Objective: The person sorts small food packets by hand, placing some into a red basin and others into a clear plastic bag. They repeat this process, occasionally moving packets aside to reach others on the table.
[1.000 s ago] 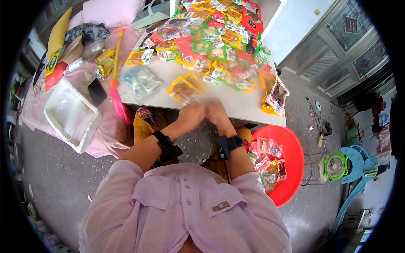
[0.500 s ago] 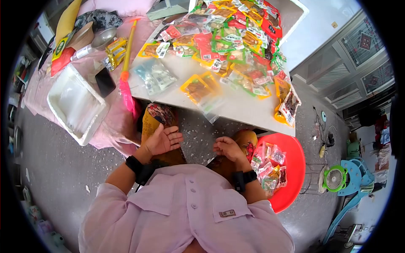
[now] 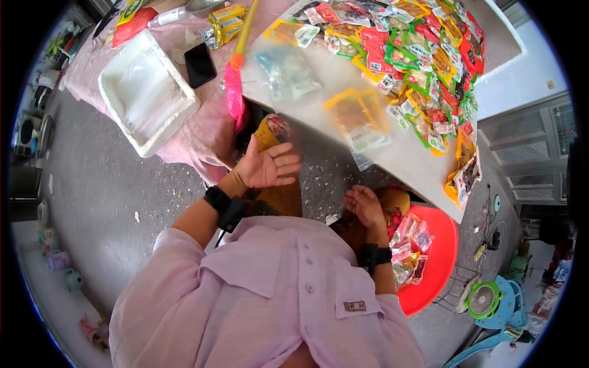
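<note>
My left hand [image 3: 267, 165] is palm up above my left knee, fingers spread, holding nothing. Over my right knee, my right hand [image 3: 364, 205] has loosely curled fingers and nothing visible in it. In front of both hands, a clear bag with yellow-edged packets [image 3: 361, 119] lies at the near edge of the white table [image 3: 420, 165]. To its left is a clear bluish bag of small packets [image 3: 287, 73]. A large heap of colourful snack packets [image 3: 405, 49] covers the far part of the table. Neither hand touches the packets.
A red basin [image 3: 440, 257] holding packets stands at the right by my knee. On the pink cloth at left are a white foam box [image 3: 147, 95], a black phone [image 3: 200, 65] and a yellow-and-pink stick [image 3: 245, 37]. A green fan [image 3: 483, 300] stands at lower right.
Both hands have come back from the table edge and moved apart, leaving the bag of yellow-edged packets lying there. The left hand has opened wider. The view has turned, shifting the table rightward.
</note>
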